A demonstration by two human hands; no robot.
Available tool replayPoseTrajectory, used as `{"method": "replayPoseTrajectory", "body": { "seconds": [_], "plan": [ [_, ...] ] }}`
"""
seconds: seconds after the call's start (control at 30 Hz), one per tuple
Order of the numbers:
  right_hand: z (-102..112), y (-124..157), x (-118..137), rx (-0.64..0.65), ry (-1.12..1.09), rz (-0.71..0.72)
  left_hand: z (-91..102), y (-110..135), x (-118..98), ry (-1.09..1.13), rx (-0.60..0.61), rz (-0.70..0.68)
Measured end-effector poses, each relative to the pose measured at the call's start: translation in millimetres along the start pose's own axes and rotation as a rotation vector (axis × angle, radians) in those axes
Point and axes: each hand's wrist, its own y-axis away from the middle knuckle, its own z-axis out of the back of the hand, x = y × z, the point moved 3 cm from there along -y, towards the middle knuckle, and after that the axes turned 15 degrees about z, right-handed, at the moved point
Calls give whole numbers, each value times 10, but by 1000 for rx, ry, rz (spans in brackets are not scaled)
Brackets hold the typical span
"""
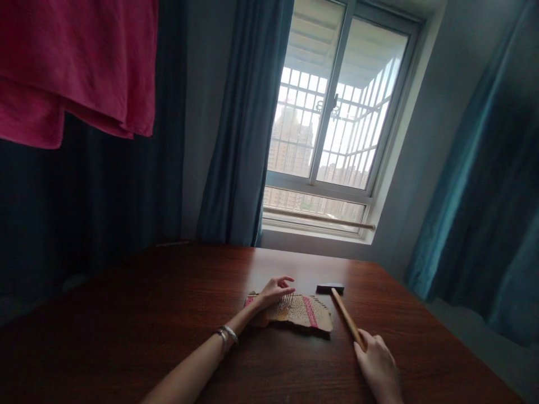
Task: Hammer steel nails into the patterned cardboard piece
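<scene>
— Nearest us, the right hand point(379, 365) is closed round the tail end of the hammer point(344, 313). Its fingers are turned away, so I see only its back.
— Why so far down the handle?
— Leverage, I'd guess. The black head lies on the table point(126, 314), so the wood bears the weight and the grip looks easy.
— And the other one?
— The left hand point(273, 292), with bracelets point(226, 335) at the wrist, lies on the cardboard point(314, 322), palm down. The fingers are spread and a little lifted, gripping nothing. I judge it is there to stop the sheet sliding.
— Where does the sheet sit?
— Flat on the table between the two hands, just left of the handle, with a ragged outline. A pink band crosses it, and thin nails point(287, 302) stand in a row under the fingertips.
— Do the fingers touch them?
— I cannot tell, because they are too small and the light is poor. Their number is beyond me too.
— Further back?
— A window point(337, 112) with bars outside and blue curtains point(244, 140) on either side. A red cloth point(76, 62) hangs at the top left, cut off by the edge, so what holds it up is hidden.
</scene>
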Motion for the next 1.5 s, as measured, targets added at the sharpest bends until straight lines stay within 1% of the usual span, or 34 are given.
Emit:
{"method": "replayPoseTrajectory", "body": {
  "seconds": [0.07,0.17,0.23,0.3,0.33,0.4,0.5,0.57,0.67,0.77,0.83,0.93,1.03,1.2,1.3,1.5],
  "plan": [
    [-21,14,-2,-2,33,22,88,-1,-73,69,-20,-6],
    [-40,28,-14,7,41,28,285,-35,-169,150,-47,17],
    [-26,26,-5,1,53,21,445,-71,-186,118,-19,104],
    [17,1,47,-43,60,26,617,-91,-156,34,25,212],
    [45,-26,98,-75,49,51,703,-91,-137,-17,36,227],
    [97,-113,253,-138,-9,149,831,-70,-84,-139,90,213],
    [124,-328,559,-185,-144,327,905,-14,22,-295,127,227],
    [91,-514,758,-197,-229,422,885,23,75,-351,131,256],
    [-65,-803,993,-108,-368,530,794,59,105,-391,186,273],
    [-265,-1026,1102,-51,-476,490,696,77,115,-409,259,284],
    [-377,-1105,1144,-25,-533,476,642,89,116,-413,268,281],
    [-485,-1123,1197,79,-581,523,553,124,106,-393,268,270],
    [-510,-1090,1212,159,-545,590,459,165,87,-344,274,268],
    [-502,-1089,1179,175,-458,638,381,170,81,-316,255,266],
    [-523,-1114,1171,193,-384,642,378,165,79,-306,261,280],
    [-520,-1130,1178,215,-283,630,378,209,-13,-294,266,241]
  ]
}}
